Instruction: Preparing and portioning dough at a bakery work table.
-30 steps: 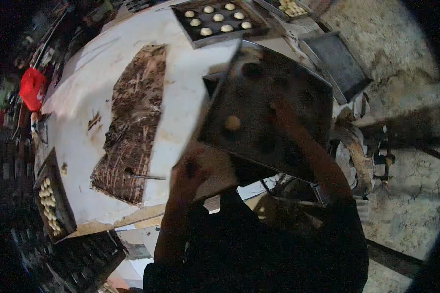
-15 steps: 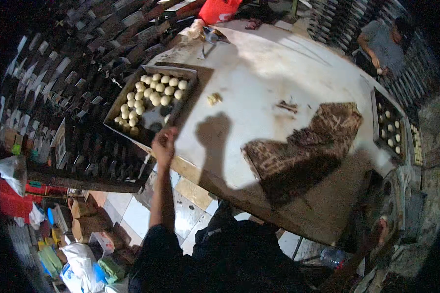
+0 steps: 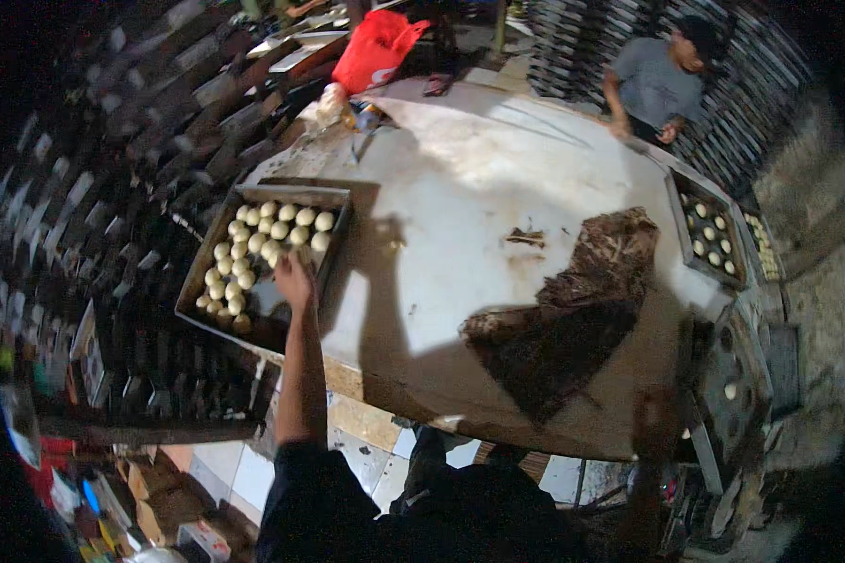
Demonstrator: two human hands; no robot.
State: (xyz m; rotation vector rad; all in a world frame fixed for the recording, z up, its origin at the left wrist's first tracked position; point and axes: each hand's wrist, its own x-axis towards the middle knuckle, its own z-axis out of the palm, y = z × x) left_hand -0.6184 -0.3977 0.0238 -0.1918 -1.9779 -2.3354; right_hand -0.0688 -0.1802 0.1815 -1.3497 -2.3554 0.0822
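My left hand (image 3: 296, 280) reaches over the near right part of a square metal tray (image 3: 344, 225) of pale dough balls (image 3: 304, 217). Its bent fingers close round a dough ball beside the others, partly hidden by the hand. At the right, my right hand (image 3: 654, 410) is a dark shape in shadow over the table's near edge; its fingers cannot be made out. Beyond it stands a dark tray with round hollows (image 3: 729, 349), and a single dough ball (image 3: 730, 390) lies in it.
A crumpled brown cloth or sack (image 3: 573, 324) lies on the pale table (image 3: 451, 216). Another tray of dough balls (image 3: 678, 199) stands at the right edge, near a person in grey (image 3: 657, 84). A red plastic bag (image 3: 377, 52) is at the far end. Boxes (image 3: 160, 497) are at lower left.
My left hand has moved from the tray's near corner in over the dough balls. My right hand has left the hollowed tray, where a dough ball now lies. The view has shifted.
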